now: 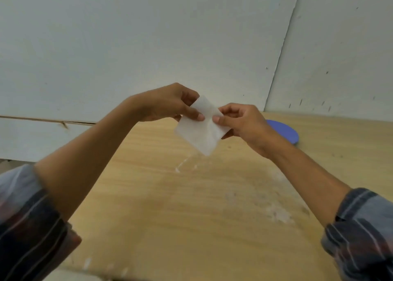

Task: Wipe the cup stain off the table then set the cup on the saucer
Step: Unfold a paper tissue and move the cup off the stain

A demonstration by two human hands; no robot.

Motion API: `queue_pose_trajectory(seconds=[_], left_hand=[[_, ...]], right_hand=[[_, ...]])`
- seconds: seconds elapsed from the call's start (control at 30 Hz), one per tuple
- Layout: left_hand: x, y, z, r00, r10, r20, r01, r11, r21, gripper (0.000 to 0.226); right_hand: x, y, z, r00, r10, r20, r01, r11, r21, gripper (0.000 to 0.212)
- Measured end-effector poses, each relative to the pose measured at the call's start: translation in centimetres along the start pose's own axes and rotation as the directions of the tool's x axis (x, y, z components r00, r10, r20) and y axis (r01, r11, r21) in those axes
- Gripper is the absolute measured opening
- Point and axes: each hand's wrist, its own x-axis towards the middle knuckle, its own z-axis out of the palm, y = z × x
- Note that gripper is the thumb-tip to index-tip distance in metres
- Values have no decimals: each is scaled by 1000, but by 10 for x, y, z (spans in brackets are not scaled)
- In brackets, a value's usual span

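Note:
Both hands hold a white folded tissue [198,133] in the air above the wooden table [170,217]. My left hand [170,103] pinches its upper left edge, and my right hand [240,121] pinches its right edge. A blue saucer [285,132] lies on the table at the back right, partly hidden behind my right hand. A pale wet streak [182,163] marks the table just below the tissue. No cup is in view.
A white wall panel [148,46] stands right behind the table, with a second panel [340,57] meeting it at the right corner. Whitish smudges [278,214] show on the table's right half. The table's left edge runs diagonally under my left forearm.

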Motion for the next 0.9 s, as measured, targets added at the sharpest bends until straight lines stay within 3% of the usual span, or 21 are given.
queue_pose_trajectory(seconds=[0.23,0.4,0.47,0.6,0.73,0.83,0.9], left_hand=[[100,-13,-12,987,59,-149,-69,996,-64,18],[114,18,-15,992,72,-99,-65,995,72,16],[108,32,-13,985,106,-137,-85,984,154,13],[80,45,3,879,360,-313,-233,896,377,13],[51,42,21,785,574,-231,-417,766,489,18],[32,38,33,772,572,-276,-426,789,444,23],[26,35,41,784,490,-381,-405,869,284,16]], right_hand=[[73,30,-55,995,68,-76,-46,964,262,7],[69,24,-63,993,86,-86,-65,974,215,22],[61,15,-63,990,68,-125,-32,964,266,17],[42,-2,-56,982,102,-159,-21,896,444,16],[22,-14,-50,980,116,-164,-2,822,569,21],[10,-20,-50,982,84,-167,20,841,540,29],[5,-23,-51,984,55,-168,34,875,484,29]])
